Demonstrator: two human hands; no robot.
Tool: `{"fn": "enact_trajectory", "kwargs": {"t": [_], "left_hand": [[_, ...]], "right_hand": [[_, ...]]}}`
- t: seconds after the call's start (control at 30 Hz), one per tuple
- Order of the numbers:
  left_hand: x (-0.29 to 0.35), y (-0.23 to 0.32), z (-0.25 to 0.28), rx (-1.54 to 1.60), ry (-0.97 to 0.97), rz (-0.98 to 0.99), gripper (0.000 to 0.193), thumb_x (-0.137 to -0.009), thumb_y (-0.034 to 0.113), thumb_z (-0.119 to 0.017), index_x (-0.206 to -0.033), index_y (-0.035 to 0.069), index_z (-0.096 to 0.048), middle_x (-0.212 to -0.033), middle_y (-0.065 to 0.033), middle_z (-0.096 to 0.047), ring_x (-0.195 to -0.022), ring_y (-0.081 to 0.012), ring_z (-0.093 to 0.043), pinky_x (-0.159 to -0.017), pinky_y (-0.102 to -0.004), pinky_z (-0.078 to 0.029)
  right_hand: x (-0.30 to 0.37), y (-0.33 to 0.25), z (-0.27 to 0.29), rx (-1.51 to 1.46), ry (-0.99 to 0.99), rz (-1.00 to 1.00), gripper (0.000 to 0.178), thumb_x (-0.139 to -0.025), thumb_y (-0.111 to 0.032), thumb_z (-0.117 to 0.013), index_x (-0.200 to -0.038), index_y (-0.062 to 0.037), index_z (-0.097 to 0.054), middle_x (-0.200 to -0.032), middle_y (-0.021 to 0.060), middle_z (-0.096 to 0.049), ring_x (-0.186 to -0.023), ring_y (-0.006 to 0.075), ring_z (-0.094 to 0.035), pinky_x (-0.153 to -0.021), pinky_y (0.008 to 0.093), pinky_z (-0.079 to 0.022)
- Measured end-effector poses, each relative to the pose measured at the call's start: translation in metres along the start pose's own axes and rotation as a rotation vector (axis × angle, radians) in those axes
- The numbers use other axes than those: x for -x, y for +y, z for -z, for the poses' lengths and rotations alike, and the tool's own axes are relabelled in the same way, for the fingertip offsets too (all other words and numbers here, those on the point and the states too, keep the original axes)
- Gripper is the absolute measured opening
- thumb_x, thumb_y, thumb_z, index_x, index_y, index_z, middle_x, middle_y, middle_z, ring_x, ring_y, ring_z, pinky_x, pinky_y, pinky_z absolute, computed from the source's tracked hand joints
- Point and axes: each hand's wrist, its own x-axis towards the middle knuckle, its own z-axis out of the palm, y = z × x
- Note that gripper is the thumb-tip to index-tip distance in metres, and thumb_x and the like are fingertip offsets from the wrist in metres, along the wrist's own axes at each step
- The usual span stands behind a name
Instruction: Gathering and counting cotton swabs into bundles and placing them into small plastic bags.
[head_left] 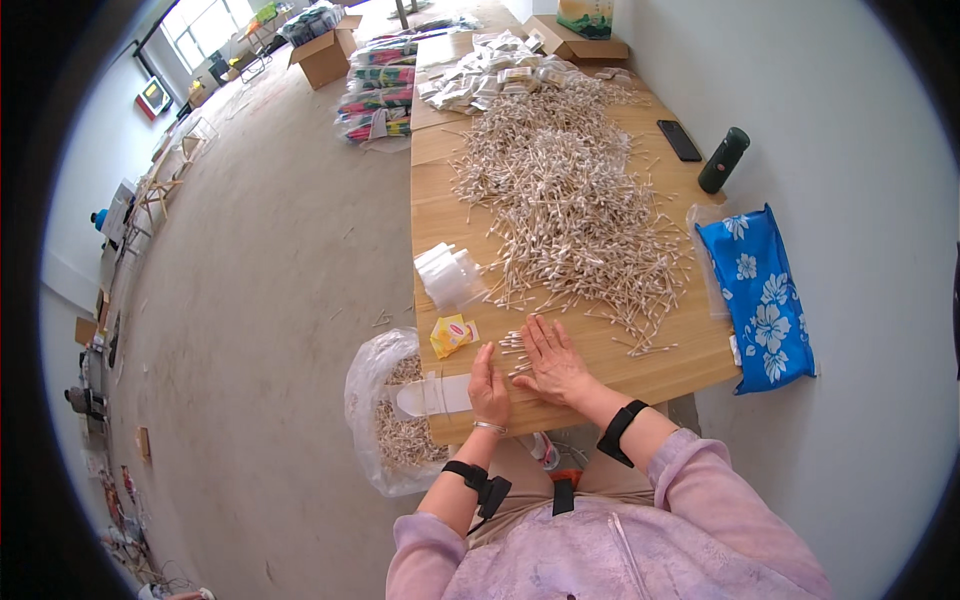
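Tabletop [640, 375]: pale wood, heaped with cotton swabs [565, 195].
Hands: left hand [489, 385] and right hand [550, 362], grip spread flat, gathering a small swab bundle [513, 345].
Room: grey floor [270, 280], cardboard box [325, 57].

Two bare hands rest side by side, palms down — the left hand [489, 385] with fingers together, the right hand [551, 362] flat, fingers spread. Both wrists wear black straps.
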Motion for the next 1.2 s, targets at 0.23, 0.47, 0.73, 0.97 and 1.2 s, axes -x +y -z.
{"fn": "enact_trajectory", "kwargs": {"t": [0.23,0.47,0.73,0.97,1.2], "left_hand": [[0.001,0.01,-0.003,-0.026,-0.012,-0.016,0.041,-0.085,-0.004,-0.044,-0.126,-0.001,-0.049,-0.127,-0.0191,-0.052,-0.124,-0.032,-0.046,-0.103,-0.0372,-0.036],[-0.013,0.042,-0.007,-0.298,-0.148,-0.191,0.057,-0.078,0.002,-0.059,-0.132,0.002,-0.042,-0.134,-0.0185,-0.045,-0.129,-0.034,-0.037,-0.108,-0.0407,-0.029],[-0.026,0.031,0.002,-0.491,-0.428,-0.238,0.077,-0.062,0.009,-0.078,-0.131,0.004,-0.043,-0.133,-0.015,-0.045,-0.13,-0.0338,-0.035,-0.108,-0.0429,-0.03],[-0.022,0.035,-0.014,-0.246,-0.269,-0.103,0.058,-0.079,0.008,-0.068,-0.131,0.0,-0.043,-0.131,-0.0178,-0.048,-0.126,-0.0314,-0.042,-0.105,-0.0377,-0.033],[-0.019,0.018,-0.017,0.295,-0.061,0.218,0.044,-0.094,0.015,-0.048,-0.134,-0.002,-0.04,-0.135,-0.0165,-0.045,-0.127,-0.0247,-0.04,-0.106,-0.0336,-0.03]], "right_hand": [[0.029,-0.004,-0.005,-0.017,0.029,0.075,0.084,-0.085,-0.06,-0.043,-0.144,-0.003,-0.022,-0.15,0.0159,-0.018,-0.141,0.0296,-0.01,-0.114,0.0463,-0.003],[0.026,0.022,-0.009,-0.565,0.372,-0.111,0.052,-0.09,-0.024,-0.048,-0.136,-0.0027,-0.035,-0.143,0.018,-0.032,-0.135,0.0313,-0.028,-0.111,0.0454,-0.019],[0.014,0.028,-0.01,-1.105,0.581,-0.375,0.038,-0.089,-0.01,-0.044,-0.125,0.0007,-0.047,-0.133,0.0186,-0.047,-0.126,0.0313,-0.042,-0.106,0.0357,-0.03],[0.008,0.018,-0.022,-1.222,0.679,-0.382,0.04,-0.091,-0.013,-0.043,-0.129,0.001,-0.044,-0.136,0.0172,-0.044,-0.128,0.0288,-0.04,-0.107,0.0347,-0.028],[-0.008,-0.015,-0.02,-1.293,0.639,-0.339,0.044,-0.094,-0.017,-0.043,-0.134,0.001,-0.038,-0.14,0.0169,-0.039,-0.131,0.0282,-0.036,-0.108,0.0354,-0.026]]}}
